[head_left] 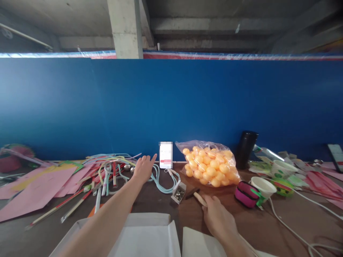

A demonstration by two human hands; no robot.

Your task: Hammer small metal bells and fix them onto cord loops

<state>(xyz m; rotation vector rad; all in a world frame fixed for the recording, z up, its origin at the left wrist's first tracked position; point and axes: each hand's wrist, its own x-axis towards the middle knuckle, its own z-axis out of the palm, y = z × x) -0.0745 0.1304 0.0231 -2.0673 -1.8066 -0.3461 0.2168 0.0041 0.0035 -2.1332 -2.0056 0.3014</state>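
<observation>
My left hand (144, 167) reaches out over the table with its fingers stretched apart, holding nothing; it hovers over pale blue cords (163, 184) and the edge of a heap of coloured sticks and tubes (107, 171), close to a white card (165, 155) leaning on the blue wall. My right hand (217, 216) lies lower, fingers curled round a thin pale wooden stick (199, 198) that pokes out toward a clear bag of orange balls (209, 162). A small open box of metal bits (179, 193) sits between the hands.
A white cardboard box (150, 233) with open flaps lies at the near edge. Pink paper sheets (34, 185) cover the left. On the right stand a black cylinder (246, 149), a pink pouch (246, 194), paper cups (264, 186), white cables (294, 232) and a phone (336, 155).
</observation>
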